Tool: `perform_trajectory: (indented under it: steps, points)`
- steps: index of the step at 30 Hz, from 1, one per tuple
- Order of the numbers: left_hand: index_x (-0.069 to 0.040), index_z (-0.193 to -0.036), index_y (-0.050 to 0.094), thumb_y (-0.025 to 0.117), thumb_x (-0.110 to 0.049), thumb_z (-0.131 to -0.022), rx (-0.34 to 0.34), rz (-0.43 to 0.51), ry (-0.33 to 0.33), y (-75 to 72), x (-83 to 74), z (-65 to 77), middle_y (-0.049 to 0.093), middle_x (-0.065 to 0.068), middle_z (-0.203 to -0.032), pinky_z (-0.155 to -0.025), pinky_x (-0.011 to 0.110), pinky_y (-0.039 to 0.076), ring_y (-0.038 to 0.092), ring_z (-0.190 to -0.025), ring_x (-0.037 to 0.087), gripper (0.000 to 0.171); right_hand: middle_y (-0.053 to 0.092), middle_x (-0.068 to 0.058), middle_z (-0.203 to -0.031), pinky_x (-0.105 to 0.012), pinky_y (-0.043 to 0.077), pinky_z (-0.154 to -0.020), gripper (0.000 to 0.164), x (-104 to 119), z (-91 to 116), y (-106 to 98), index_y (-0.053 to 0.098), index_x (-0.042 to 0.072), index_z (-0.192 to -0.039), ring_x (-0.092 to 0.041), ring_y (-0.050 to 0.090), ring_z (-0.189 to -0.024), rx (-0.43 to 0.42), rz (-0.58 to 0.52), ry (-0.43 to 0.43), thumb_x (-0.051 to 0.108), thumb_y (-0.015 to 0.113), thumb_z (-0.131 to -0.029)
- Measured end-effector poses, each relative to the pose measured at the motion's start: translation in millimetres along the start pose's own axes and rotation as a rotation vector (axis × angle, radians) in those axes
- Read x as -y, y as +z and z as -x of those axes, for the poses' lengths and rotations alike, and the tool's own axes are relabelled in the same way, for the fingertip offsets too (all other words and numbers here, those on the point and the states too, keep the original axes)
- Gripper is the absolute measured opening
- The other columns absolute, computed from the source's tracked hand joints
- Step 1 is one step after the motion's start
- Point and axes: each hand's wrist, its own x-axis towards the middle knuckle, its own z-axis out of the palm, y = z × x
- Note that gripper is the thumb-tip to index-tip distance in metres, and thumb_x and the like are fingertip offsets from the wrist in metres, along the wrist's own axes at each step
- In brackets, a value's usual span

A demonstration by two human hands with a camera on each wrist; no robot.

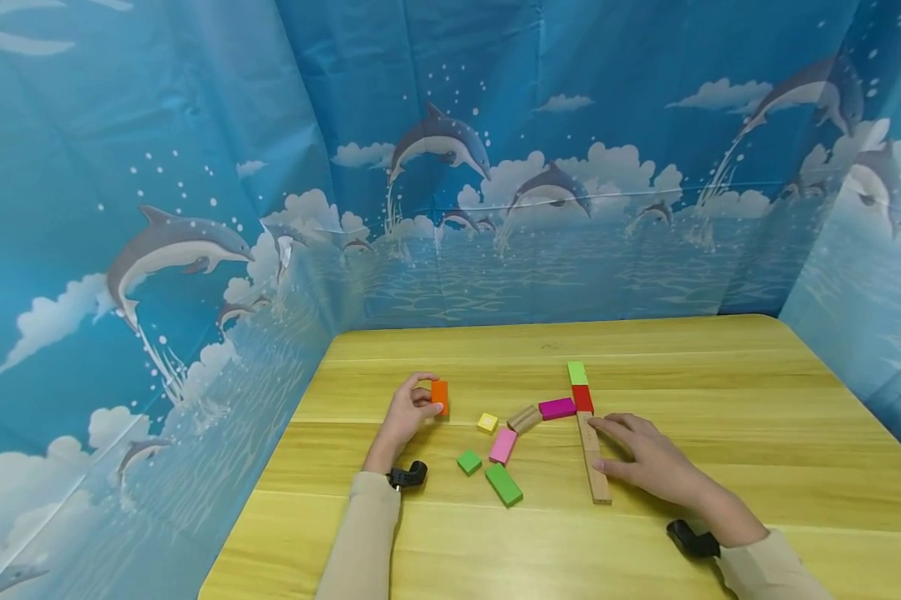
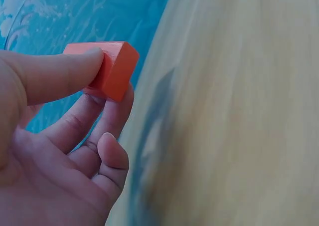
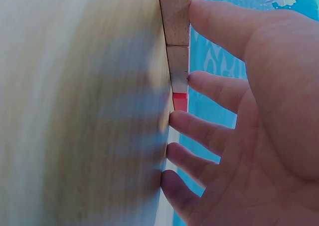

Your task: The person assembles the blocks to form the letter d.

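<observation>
Between thumb and fingers, my left hand pinches an orange rectangular block, on the left of the table. The left wrist view shows the thumb across one face of the orange block and fingers behind it. My right hand rests along the right side of a row of plain wooden blocks. Its thumb and index fingertips touch the wood in the right wrist view, the other fingers spread on the table. A red block and a light green block continue the row at its far end.
A magenta block meets the row's left side. Left of it lie a natural wooden piece, a pink block, a green block, a small green block and a yellow block. A dolphin-print curtain borders the table.
</observation>
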Motion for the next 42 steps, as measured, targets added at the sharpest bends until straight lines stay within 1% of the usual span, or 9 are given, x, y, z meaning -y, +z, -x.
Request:
perform_trajectory:
  steps: [7,12,15,18,21,25,32,36,42]
  points:
    - [-0.009,-0.141,0.052,0.073,-0.005,-0.092,0.017,-0.007,0.021,10.0,-16.0,1.4,0.069,0.011,-0.103,-0.085,0.046,0.053,0.062,-0.094,0.026,0.054,0.049,-0.017,-0.142,-0.067,0.04,-0.094,0.07,0.1,0.0,-0.1,0.049,0.014,-0.15,-0.045,0.043,-0.13,-0.003,0.003,-0.005,0.05,0.067,-0.094]
    - [-0.01,-0.139,0.053,0.073,-0.005,-0.092,0.065,-0.003,0.057,19.1,-27.7,2.1,0.071,0.012,-0.107,-0.085,0.046,0.053,0.063,-0.095,0.028,0.052,0.049,-0.017,-0.142,-0.068,0.04,-0.094,0.07,-1.0,-0.7,0.4,0.049,0.014,-0.151,-0.045,0.043,-0.129,-0.003,0.004,-0.006,0.05,0.067,-0.094]
    - [-0.014,-0.137,0.055,0.075,-0.007,-0.092,0.092,-0.01,0.073,25.3,-33.9,3.7,0.071,0.012,-0.107,-0.083,0.047,0.053,0.063,-0.096,0.029,0.05,0.049,-0.017,-0.142,-0.067,0.039,-0.095,0.07,-2.0,-0.9,2.0,0.048,0.015,-0.151,-0.044,0.042,-0.131,0.003,0.004,0.002,0.051,0.067,-0.094]
    - [-0.019,-0.134,0.058,0.076,-0.009,-0.091,0.113,-0.012,0.078,30.6,-38.4,5.0,0.072,0.008,-0.106,-0.083,0.047,0.053,0.063,-0.096,0.028,0.048,0.048,-0.016,-0.143,-0.067,0.039,-0.096,0.07,-3.1,-1.3,3.3,0.048,0.016,-0.151,-0.043,0.041,-0.132,0.012,0.005,0.011,0.051,0.067,-0.094]
    - [-0.023,-0.134,0.058,0.076,-0.01,-0.091,0.122,-0.022,0.086,35.1,-41.6,5.6,0.072,0.005,-0.106,-0.081,0.042,0.053,0.064,-0.095,0.025,0.048,0.048,-0.017,-0.143,-0.067,0.039,-0.096,0.07,-3.1,-1.8,2.9,0.048,0.016,-0.151,-0.043,0.041,-0.131,0.01,0.0,0.009,0.05,0.067,-0.094]
    - [-0.023,-0.135,0.058,0.075,-0.009,-0.092,0.133,-0.036,0.098,40.5,-44.0,6.6,0.072,0.002,-0.105,-0.078,0.036,0.052,0.063,-0.093,0.024,0.048,0.048,-0.019,-0.142,-0.068,0.038,-0.096,0.07,-0.8,-1.5,1.1,0.048,0.014,-0.151,-0.044,0.041,-0.13,0.003,-0.008,0.007,0.049,0.068,-0.094]
    - [-0.024,-0.134,0.059,0.075,-0.007,-0.091,0.153,-0.066,0.108,49.7,-46.4,9.0,0.072,0.002,-0.105,-0.075,0.034,0.052,0.062,-0.087,0.023,0.049,0.047,-0.018,-0.144,-0.068,0.038,-0.097,0.07,-1.8,-1.1,3.0,0.048,0.015,-0.151,-0.044,0.04,-0.132,0.016,0.0,0.02,0.051,0.067,-0.094]
    - [-0.023,-0.134,0.059,0.075,-0.006,-0.091,0.165,-0.086,0.122,56.0,-49.1,11.1,0.072,0.0,-0.104,-0.074,0.034,0.051,0.063,-0.088,0.021,0.049,0.048,-0.017,-0.143,-0.068,0.038,-0.097,0.07,-2.3,-1.4,3.5,0.049,0.015,-0.151,-0.044,0.041,-0.131,0.008,0.005,0.018,0.05,0.068,-0.093]
    - [-0.024,-0.133,0.059,0.075,-0.004,-0.09,0.197,-0.085,0.144,67.3,-55.4,14.4,0.071,0.0,-0.103,-0.075,0.032,0.052,0.064,-0.088,0.021,0.05,0.048,-0.018,-0.143,-0.068,0.038,-0.096,0.07,-2.9,-2.3,3.4,0.049,0.015,-0.151,-0.044,0.041,-0.131,0.001,0.008,0.014,0.05,0.068,-0.094]
